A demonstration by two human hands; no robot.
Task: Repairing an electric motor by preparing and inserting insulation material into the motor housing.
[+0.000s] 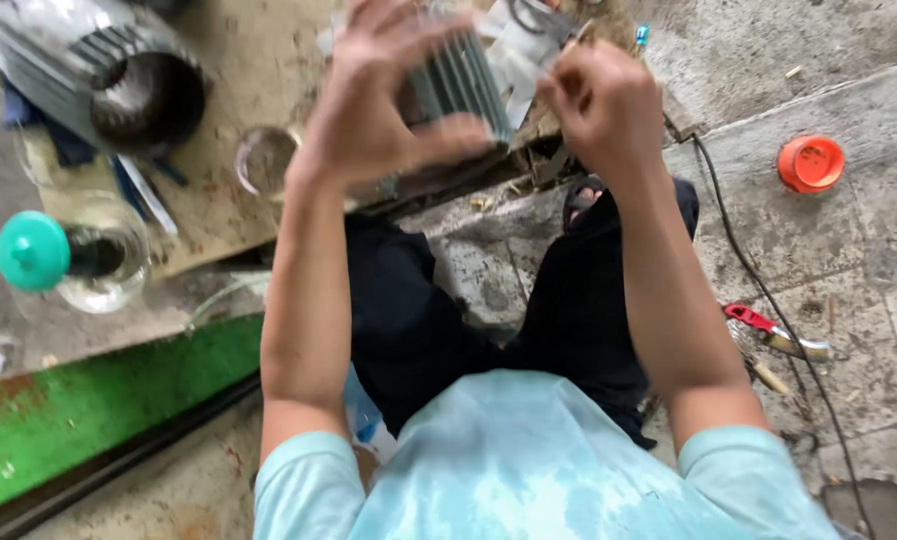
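My left hand [379,100] is raised over a wooden board [239,90], fingers spread and thumb pressed against a grey ribbed metal part [459,85]. My right hand [599,105] is curled shut just right of that part, and motion blur hides what its fingers pinch. Both hands are blurred. My knees in black trousers [419,320] sit below the hands.
A grey finned motor housing [99,75] lies at the top left. A clear bottle with a teal cap [64,255] and a glass jar [266,160] rest on the board. On the concrete floor are an orange lid [811,163], a black cable [759,290] and red-handled pliers [774,332].
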